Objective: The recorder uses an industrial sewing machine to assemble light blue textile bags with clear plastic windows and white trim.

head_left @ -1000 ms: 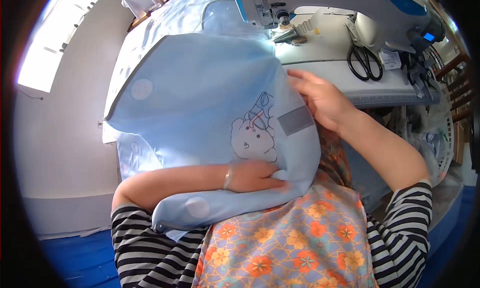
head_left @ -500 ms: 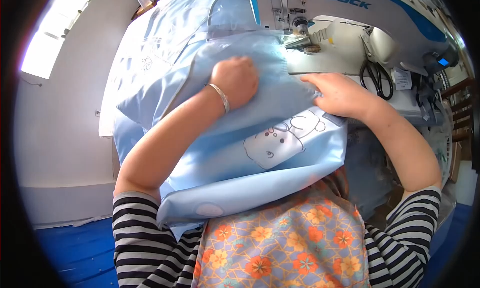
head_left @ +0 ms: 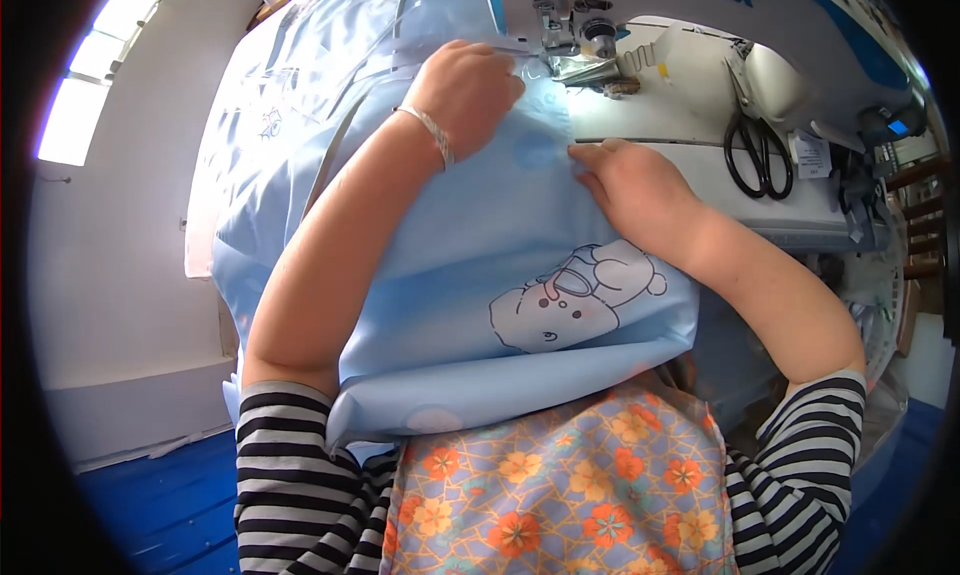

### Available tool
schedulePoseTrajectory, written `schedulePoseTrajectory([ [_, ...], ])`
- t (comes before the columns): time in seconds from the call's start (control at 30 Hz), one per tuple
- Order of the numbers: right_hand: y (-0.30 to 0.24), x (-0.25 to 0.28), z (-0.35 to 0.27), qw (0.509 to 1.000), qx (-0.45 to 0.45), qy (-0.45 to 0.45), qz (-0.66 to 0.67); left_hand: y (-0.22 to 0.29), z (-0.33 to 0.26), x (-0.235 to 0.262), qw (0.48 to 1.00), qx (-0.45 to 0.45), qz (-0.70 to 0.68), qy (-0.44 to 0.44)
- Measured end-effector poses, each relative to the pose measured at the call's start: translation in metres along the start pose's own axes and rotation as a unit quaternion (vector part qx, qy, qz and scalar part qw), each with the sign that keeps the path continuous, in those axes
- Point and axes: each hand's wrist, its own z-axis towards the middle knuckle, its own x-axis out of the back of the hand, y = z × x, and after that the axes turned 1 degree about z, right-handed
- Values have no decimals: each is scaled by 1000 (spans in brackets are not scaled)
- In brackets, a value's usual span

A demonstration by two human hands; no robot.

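Note:
A large light blue fabric (head_left: 450,275) with a printed cartoon bear spreads over the sewing machine table and down onto my lap. My left hand (head_left: 468,97) is closed on it, fingers curled, just left of the needle area of the sewing machine (head_left: 690,10). At the fabric's right edge, my right hand (head_left: 635,190) pinches the cloth between thumb and fingers. That edge runs up to the presser foot (head_left: 560,50), where a light shines on it. The tips of my left fingers are partly hidden.
Black-handled scissors (head_left: 757,155) lie on the machine bed (head_left: 690,160), right of my right hand. A white label (head_left: 811,156) is beside them. Clear plastic sheeting (head_left: 330,35) covers the far left. A floral apron (head_left: 560,485) covers my lap under the fabric.
My left hand has moved up toward the needle. My right hand has shifted left along the fabric edge. The folded cloth now lies flatter, showing more of the bear.

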Motion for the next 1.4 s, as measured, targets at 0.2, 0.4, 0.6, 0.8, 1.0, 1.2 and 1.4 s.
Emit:
schedulePoseTrajectory([
  [0.2, 0, 6, 11, 997, 12, -75, 4, 28, -6, -20, 994, -31, -100, 35],
  [0.4, -3, 15, 10, 993, -17, -120, 8, 36, -7, -34, 991, -49, -118, 41],
  [0.6, 2, 15, 15, 991, -31, -133, 1, 56, -15, -46, 993, -11, -89, 79],
  [0.8, 10, 10, 23, 996, -20, -90, 15, 47, -7, -55, 984, -20, -120, 132],
  [1.0, 22, 9, 35, 996, -20, -80, 17, 28, 6, -67, 969, -62, -124, 202],
  [1.2, 30, -5, 45, 999, -3, -28, 25, 1, 22, -79, 938, -147, -133, 284],
  [1.4, 18, -17, 50, 999, -51, 3, -7, -8, 31, -80, 925, -183, -157, 293],
])
